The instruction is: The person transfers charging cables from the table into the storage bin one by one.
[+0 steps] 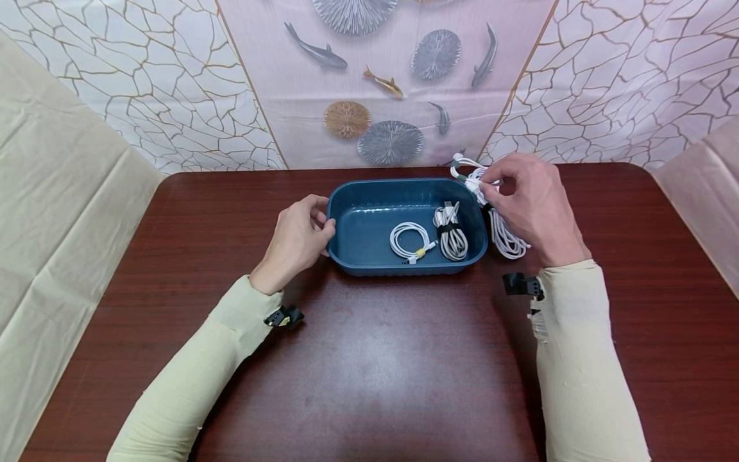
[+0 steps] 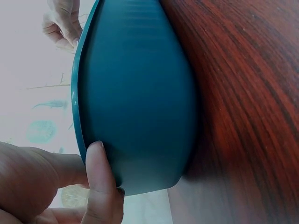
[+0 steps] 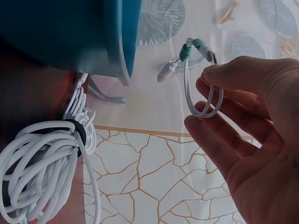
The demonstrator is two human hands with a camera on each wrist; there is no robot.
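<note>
On the surface (image 1: pixel 369 359), a blue tub (image 1: pixel 364 234) holds a yellow-tied white coil (image 1: pixel 421 253) at six o'clock and a black-strapped bundle (image 1: pixel 451 235) at three. The left hand (image 1: pixel 293 241) pinches its rim at nine. Outside at three lie more white cables (image 1: pixel 507 237). Farthest, toward two, the right hand (image 1: pixel 534 204) pinches a green-banded white cable (image 3: pixel 185 52), other fingers loosely bent.

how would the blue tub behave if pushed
The tub is probably light, looking thin-walled. It may slide on the glossy table unless the left hand gripping its end holds it back. Low and wide, it seems unlikely to tip.
</note>
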